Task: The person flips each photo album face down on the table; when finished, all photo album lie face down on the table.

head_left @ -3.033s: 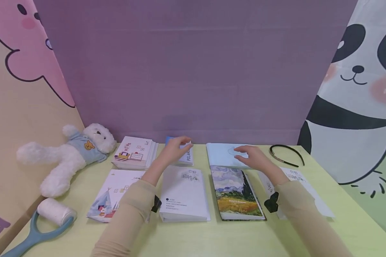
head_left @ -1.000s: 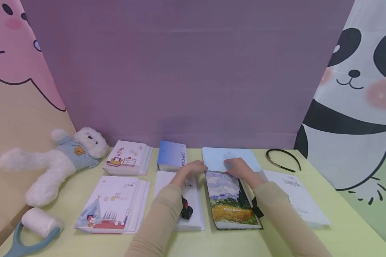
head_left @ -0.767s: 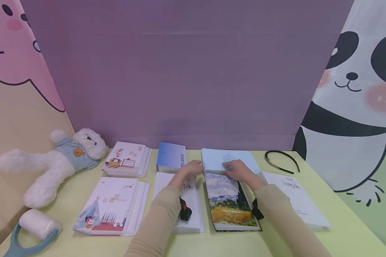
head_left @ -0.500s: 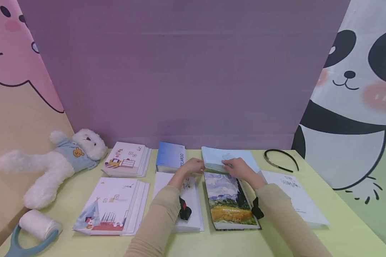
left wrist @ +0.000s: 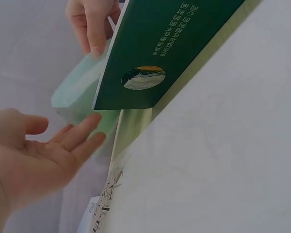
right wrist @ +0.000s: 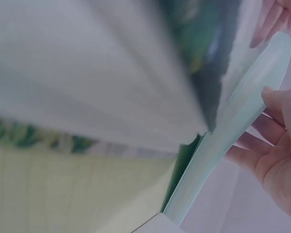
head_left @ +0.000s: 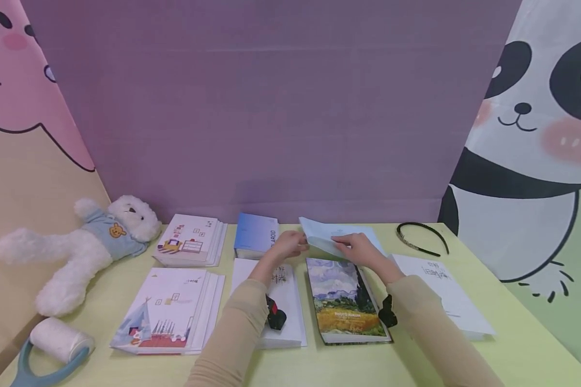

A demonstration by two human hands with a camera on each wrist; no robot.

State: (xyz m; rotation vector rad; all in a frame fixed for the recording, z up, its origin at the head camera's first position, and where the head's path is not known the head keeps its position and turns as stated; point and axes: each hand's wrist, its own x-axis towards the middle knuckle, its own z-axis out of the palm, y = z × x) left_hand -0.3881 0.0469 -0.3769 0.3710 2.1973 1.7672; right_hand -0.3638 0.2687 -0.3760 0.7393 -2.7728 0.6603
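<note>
A thin, bendable light blue booklet lies at the back middle of the table, its left end lifted and bowed. My right hand pinches its near edge between thumb and fingers, seen also in the right wrist view, where the booklet curves upward. My left hand is at the booklet's left corner; in the left wrist view this hand has its fingers extended beside the booklet, contact unclear. Right in front lies a photo album with a painted landscape cover.
Left stand a blue Polaroid album, a white album under my left forearm, and two illustrated albums. A white album and headband lie right. A plush bear and lint roller are far left.
Both hands came down from above the table to the light blue booklet. My right hand took its near edge, and its left end has risen and bent upward.
</note>
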